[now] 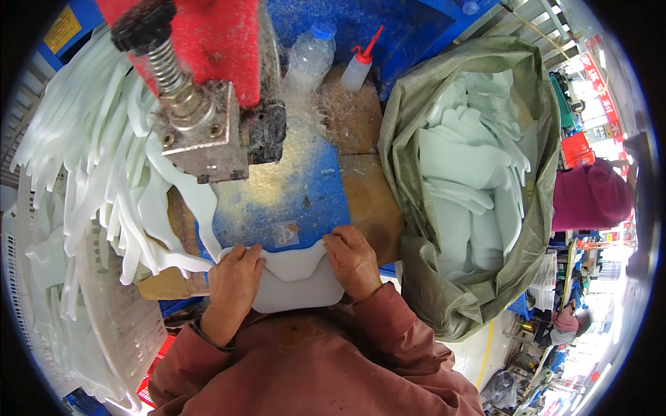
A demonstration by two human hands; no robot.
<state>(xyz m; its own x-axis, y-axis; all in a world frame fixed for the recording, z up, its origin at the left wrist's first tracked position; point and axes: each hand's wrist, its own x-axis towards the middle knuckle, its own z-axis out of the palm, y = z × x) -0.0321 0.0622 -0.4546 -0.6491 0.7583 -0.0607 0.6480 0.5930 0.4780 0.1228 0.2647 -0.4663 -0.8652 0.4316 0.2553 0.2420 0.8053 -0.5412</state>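
Note:
Pale white foam pads [297, 293] are held flat in front of me at the near edge of a dusty blue work surface [316, 187]. Two layers show, the upper one a narrow piece with a curved edge. My left hand [236, 277] grips the left end, fingers curled over it. At the right end, my right hand [352, 260] pinches the upper corner between thumb and fingers. Beyond the hands stands a red machine head [208, 48] with a black knob, a spring and a metal block, apart from the pads.
Many long white foam strips [90, 139] drape over a white plastic crate [121, 326] at left. An olive woven sack [409, 139] of foam pads stands at right. Behind are a clear bottle [311, 59] and a red-nozzled squeeze bottle [357, 69]. A person in magenta [590, 197] is farther right.

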